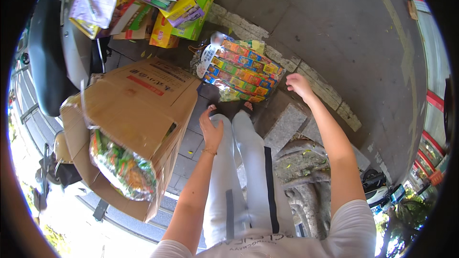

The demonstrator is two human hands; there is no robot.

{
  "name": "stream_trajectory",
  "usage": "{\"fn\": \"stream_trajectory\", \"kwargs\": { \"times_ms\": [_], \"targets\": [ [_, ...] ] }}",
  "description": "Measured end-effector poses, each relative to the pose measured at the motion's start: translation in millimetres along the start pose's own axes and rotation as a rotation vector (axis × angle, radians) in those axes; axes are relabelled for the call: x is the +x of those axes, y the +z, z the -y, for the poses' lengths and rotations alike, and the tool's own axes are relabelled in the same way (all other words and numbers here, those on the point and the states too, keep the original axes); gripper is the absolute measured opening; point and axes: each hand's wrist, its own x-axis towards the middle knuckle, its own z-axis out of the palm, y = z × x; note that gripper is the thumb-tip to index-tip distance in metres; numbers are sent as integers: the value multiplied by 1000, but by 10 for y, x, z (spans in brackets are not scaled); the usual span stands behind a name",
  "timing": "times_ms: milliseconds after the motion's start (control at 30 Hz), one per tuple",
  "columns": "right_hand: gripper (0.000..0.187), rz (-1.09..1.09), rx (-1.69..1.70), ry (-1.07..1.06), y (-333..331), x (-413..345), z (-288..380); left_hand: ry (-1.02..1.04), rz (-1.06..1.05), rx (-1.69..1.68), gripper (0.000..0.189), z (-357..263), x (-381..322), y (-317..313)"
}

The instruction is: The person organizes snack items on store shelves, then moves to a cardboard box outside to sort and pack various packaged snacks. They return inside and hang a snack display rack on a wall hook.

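Observation:
My left hand [211, 132] hangs over my left leg, its thumb apart from the fingers and nothing in it. My right hand [300, 86] is just right of a clear plastic bag [244, 71] filled with rows of small colourful packets; its fingers are loosely curled, and I see nothing held. The bag lies on the paving before my feet, with a white printed header card [208, 57] at its left. To the left of my left hand sits a large open cardboard carton [143, 93] with a clear bag of green and orange packets [123, 166] at its mouth.
Several bright product boxes [183, 18] are stacked beyond the carton, and papers with a pen [94, 9] lie on one. A scooter seat [48, 53] stands at the left. Stone edging [287, 125] and tree roots [304, 200] are on my right, beyond a kerb [322, 96].

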Motion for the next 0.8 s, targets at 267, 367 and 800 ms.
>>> {"fn": "stream_trajectory", "kwargs": {
  "times_ms": [267,367,800],
  "targets": [
    [22,-217,-751,-248,781,1951,-152,-424,-100,-138,49,2185,1940,1241],
    [23,-269,-761,-274,820,2660,-483,-619,38,-470,55,2317,2696,1472],
    [54,215,-578,-114,1061,3020,-868,-678,746,-429,35,2595,2895,1378]
  ]
}}
